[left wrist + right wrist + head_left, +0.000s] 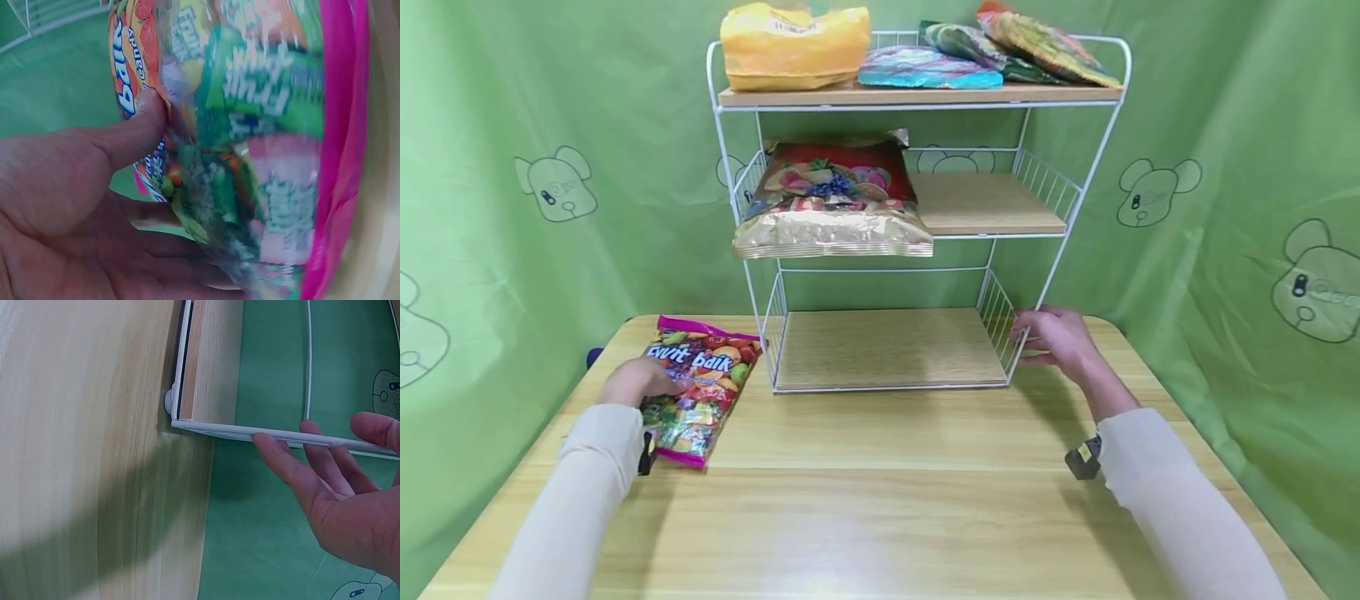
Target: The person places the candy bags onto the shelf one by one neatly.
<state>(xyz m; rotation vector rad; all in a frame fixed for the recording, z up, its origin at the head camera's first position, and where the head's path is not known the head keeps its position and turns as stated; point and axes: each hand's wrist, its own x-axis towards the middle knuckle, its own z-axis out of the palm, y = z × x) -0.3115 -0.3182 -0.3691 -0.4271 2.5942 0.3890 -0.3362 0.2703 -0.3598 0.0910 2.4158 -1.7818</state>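
At the left of the table, my left hand [634,381] grips a candy bag [718,371] by its left side. It is a bright packet with magenta ends and "Fruit baik" lettering. In the left wrist view, the thumb [150,119] presses the printed front, and the other fingers run behind the bag, partly hidden by it. My right hand [1056,337] holds the right front post of a white wire shelf rack [1048,283] low down. The right wrist view has the thumb [375,430] on one side of the post and fingers around the other.
On the rack's middle tier lies a large red and gold bag [835,192], its front end past the edge. The top tier carries a yellow bag [793,50], a blue packet [928,68] and other packets [1037,46]. Green cloth [647,167] surrounds the wooden table [865,500].
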